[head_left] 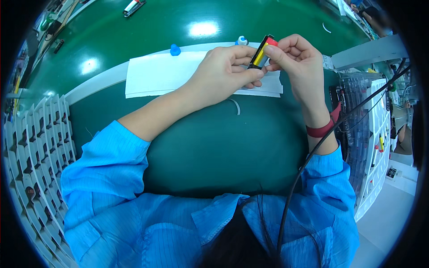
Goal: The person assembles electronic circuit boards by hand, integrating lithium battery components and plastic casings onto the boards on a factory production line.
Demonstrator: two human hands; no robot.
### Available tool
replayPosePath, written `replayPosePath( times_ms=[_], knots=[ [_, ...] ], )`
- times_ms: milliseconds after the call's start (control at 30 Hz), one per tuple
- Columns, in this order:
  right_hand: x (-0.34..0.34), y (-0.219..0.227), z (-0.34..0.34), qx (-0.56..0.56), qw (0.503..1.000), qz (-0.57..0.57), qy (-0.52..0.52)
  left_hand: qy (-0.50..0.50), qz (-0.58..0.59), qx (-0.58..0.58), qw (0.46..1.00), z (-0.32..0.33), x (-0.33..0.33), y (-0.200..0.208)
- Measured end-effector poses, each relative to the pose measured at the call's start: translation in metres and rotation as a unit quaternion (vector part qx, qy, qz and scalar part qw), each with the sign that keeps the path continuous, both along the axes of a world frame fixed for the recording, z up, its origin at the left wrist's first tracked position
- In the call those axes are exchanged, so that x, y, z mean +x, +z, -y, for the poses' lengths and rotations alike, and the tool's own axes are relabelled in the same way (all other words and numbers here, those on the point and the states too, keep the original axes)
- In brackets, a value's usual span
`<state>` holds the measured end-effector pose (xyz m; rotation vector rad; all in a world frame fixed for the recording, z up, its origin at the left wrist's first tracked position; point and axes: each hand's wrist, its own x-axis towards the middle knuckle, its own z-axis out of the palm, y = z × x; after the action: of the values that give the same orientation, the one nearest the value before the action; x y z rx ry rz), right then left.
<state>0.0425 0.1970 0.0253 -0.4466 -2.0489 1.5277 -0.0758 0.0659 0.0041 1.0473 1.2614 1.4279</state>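
A small oblong piece in black, yellow and red point(259, 55) is held up between both hands above the white paper; its exact kind does not show. My left hand point(219, 69) closes its fingers round the lower left end. At the upper right, my right hand point(300, 62) pinches the red part between thumb and fingers. Under the hands lies the white paper sheet point(156, 76). A blue rounded stopper-like piece point(174, 50) stands at the sheet's far edge, and a small white bottle with blue on it point(241, 40) is just behind the held piece.
A curved white strip point(235, 106) lies on the green mat. White slotted racks point(40, 152) stand at the left. Stacked clear trays point(355, 102) and a white tray point(374, 152) are at the right. A black cable point(328, 134) crosses my right wrist. A similar white-red-black piece point(133, 8) lies far off.
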Motion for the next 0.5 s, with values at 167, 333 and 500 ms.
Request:
replayPosePath(
  times_ms=[167,333,500],
  knots=[
    [0.001,-0.002,-0.009,-0.183,0.982,-0.022,0.048,-0.034,0.011,-0.005,0.999,0.001,-0.004,0.0],
    [0.008,-0.018,-0.038,-0.292,0.934,0.012,0.206,-0.059,0.0,-0.049,0.997,0.003,-0.007,-0.001],
    [-0.002,-0.015,-0.048,-0.27,0.938,0.082,0.201,0.008,-0.386,0.021,0.922,0.007,-0.007,0.014]
  ],
)
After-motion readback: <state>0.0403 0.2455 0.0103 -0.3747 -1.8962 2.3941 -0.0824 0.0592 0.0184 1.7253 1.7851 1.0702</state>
